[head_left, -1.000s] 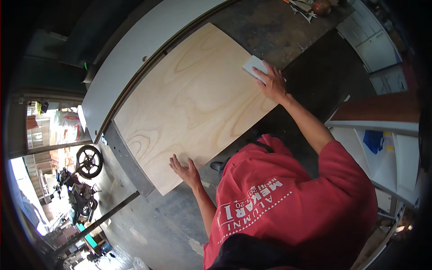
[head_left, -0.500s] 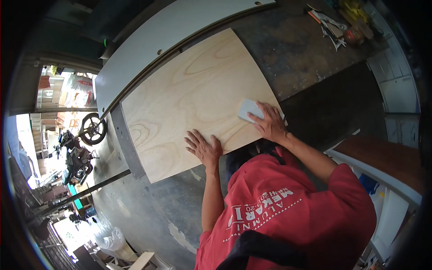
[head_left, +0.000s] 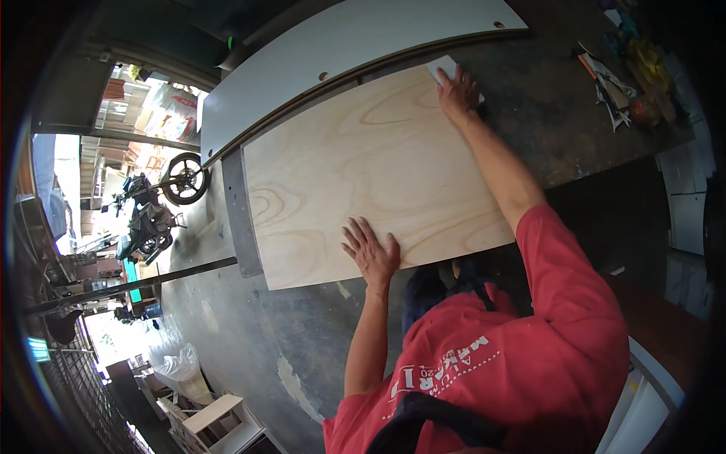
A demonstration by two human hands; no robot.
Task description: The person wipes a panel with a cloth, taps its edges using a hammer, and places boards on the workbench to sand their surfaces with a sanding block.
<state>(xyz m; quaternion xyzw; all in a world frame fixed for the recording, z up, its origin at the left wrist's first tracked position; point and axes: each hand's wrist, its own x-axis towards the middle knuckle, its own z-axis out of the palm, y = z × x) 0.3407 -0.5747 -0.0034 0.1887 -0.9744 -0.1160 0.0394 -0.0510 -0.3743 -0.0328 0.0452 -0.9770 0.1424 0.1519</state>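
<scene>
A plywood panel (head_left: 363,166) with wavy brown grain lies flat on a dark work table. My left hand (head_left: 372,251) rests on the panel near its close edge, fingers spread and holding nothing. At the far right corner, my right hand (head_left: 459,94) presses down on a pale piece of sandpaper (head_left: 441,68). Part of the sandpaper is hidden under the palm and fingers, and its underside cannot be seen.
A long white board (head_left: 302,83) with round holes lies beyond the panel. Hand tools (head_left: 609,91) are on the dark table top (head_left: 544,113) at the right. A motorcycle (head_left: 151,219) stands on the left, and a small wooden cabinet (head_left: 219,420) at lower left.
My right hand has slid the sandpaper from the panel's near right part to its far right corner, stretching the arm out. My left hand stays at about the same spot on the panel.
</scene>
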